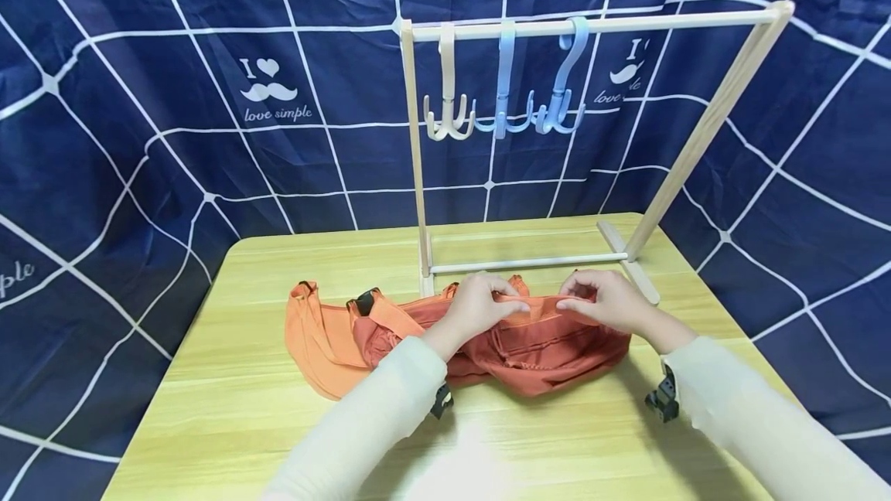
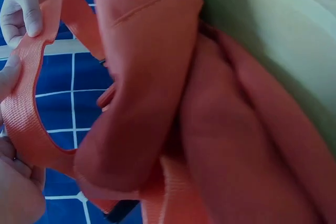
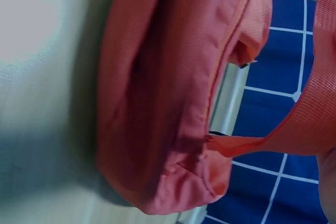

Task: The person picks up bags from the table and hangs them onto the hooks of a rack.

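Observation:
A rust-red fabric bag (image 1: 543, 358) with orange straps lies slumped across the table. My left hand (image 1: 480, 304) pinches an orange webbing strap (image 2: 23, 103) of the bag between thumb and fingers. A short way to the right, my right hand (image 1: 609, 300) pinches the same strap, so a stretch of it spans the two hands. In the left wrist view the strap forms a raised loop above the bag's body. A wide orange strap (image 1: 320, 339) and a black buckle (image 1: 365, 301) lie at the bag's left end. The bag's underside is hidden.
Behind the bag stands a wooden rack (image 1: 592, 25) with its base on the table (image 1: 230, 315). From its top bar hang a cream hook (image 1: 448, 91) and two blue hooks (image 1: 504, 83). A dark blue checked cloth (image 1: 334, 161) surrounds the table's back and sides.

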`<state>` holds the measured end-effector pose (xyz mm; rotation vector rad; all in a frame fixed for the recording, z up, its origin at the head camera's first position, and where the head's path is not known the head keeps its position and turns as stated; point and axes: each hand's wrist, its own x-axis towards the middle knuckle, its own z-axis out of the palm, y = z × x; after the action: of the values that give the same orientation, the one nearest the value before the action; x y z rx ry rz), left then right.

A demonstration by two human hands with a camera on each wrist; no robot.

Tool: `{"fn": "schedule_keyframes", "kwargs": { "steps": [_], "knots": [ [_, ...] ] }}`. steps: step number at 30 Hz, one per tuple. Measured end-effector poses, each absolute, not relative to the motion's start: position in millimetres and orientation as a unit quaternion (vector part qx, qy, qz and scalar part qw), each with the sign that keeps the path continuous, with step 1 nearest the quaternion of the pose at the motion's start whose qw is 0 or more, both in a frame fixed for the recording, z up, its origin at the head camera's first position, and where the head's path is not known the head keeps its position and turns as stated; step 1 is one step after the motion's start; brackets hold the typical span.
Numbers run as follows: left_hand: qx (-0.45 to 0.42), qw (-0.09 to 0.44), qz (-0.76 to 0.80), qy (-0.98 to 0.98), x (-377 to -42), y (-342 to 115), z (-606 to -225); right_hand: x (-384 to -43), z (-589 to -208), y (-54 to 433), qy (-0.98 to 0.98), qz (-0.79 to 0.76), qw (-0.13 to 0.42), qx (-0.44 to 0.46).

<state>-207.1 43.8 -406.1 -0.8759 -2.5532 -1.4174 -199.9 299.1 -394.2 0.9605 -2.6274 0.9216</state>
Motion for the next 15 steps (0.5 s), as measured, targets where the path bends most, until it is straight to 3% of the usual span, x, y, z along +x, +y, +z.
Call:
{"fn": "schedule_keyframes", "kwargs": {
  "steps": [15],
  "knots": [
    [-0.265, 0.037, -0.485, -0.833, -215, 41, -377, -210, -355, 293, -0.893, 0.288, 0.110, 0.328]
  ]
}}
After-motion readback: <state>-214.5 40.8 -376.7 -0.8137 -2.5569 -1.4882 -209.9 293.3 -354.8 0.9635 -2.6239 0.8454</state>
